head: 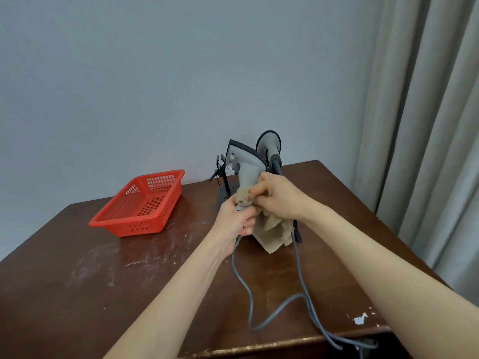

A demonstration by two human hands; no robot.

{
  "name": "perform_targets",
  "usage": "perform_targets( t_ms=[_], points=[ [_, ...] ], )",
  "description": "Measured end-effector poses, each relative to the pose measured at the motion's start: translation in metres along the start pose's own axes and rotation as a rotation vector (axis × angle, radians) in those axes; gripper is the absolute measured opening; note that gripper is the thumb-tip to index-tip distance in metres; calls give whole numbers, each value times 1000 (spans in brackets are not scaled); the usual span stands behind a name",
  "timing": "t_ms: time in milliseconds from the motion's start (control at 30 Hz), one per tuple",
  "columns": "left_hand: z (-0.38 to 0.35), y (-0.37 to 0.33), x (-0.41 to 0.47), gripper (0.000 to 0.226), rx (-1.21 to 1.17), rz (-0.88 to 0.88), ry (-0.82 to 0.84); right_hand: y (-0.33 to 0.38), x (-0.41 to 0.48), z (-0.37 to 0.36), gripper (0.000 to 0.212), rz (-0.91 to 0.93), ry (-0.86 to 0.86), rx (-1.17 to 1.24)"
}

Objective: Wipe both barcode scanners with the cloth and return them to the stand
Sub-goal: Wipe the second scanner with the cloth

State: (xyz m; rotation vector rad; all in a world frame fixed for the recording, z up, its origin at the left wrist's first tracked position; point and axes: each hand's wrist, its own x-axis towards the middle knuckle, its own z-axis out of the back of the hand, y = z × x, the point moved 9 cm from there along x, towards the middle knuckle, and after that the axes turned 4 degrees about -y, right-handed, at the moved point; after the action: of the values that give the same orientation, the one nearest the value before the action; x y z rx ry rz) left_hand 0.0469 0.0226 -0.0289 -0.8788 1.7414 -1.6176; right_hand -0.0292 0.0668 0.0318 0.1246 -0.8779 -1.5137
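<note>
At the left of the bench point(64, 281) a red basket point(140, 203) is seen, well apart from the work. Further right the stand point(221, 203) is placed near the far edge, and its left cradle is empty. Just in front of it the left hand point(237, 221) is found. Its fingers point(247, 225) are curled tightly around the lower end of the handle of the grey scanner point(248, 164), where the cable point(239, 275) goes out. The scanner is held upright above the bench, head at the top. The cloth point(272, 229) is wrapped around the middle of the handle, and the rest hangs down toward the bench. It is pinched against the handle by the right hand point(281, 199), whose fingers are bent and closed on the fabric. Behind this hand the second scanner point(268, 142) is seated in the stand.

The step in hand is judged to be the wiping of the handle. To do it well, the scanner should be held steady by the left hand while the cloth is drawn along and around the handle, so that all sides are reached. The grip should be shifted afterwards, since the part under the left fingers cannot be cleaned now. The cable should be left slack, so that the stand is not pulled.
</note>
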Motion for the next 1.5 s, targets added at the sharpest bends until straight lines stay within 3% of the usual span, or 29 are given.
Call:
perform_targets(
  t_ms=[200,400,600,767,833,933,1033,1267,1433,1500],
  points=[
    [-14,0,-9,18,-23,23,57,-21,15,35,29,-236,-269,-22],
    [-1,2,-4,24,-37,24,2,-4,0,3,22,-53,48,74],
    [-9,1,-7,22,-66,35,41,-30,10,29,22,-228,-244,151],
    [1,-2,-3,22,-33,28,2,-3,5,3,22,-60,-78,51],
    [3,0,-5,23,-14,37,6,-12,8,6,20,-107,-69,52],
    [-1,-2,-11,24,-33,34,24,-42,7,46,20,-314,-365,-68],
    [-2,-12,-10,22,-23,-13,37,-30,10,65,19,-241,-534,-23],
    [-9,-12,-9,19,3,-8,47,-13,29,35,25,-73,-340,28],
    [10,-6,-1,26,-44,-5,-47,8,1,0,24,63,-46,98],
    [10,-2,-3,27,-39,12,-46,4,1,-3,24,71,-27,78]
  ],
)
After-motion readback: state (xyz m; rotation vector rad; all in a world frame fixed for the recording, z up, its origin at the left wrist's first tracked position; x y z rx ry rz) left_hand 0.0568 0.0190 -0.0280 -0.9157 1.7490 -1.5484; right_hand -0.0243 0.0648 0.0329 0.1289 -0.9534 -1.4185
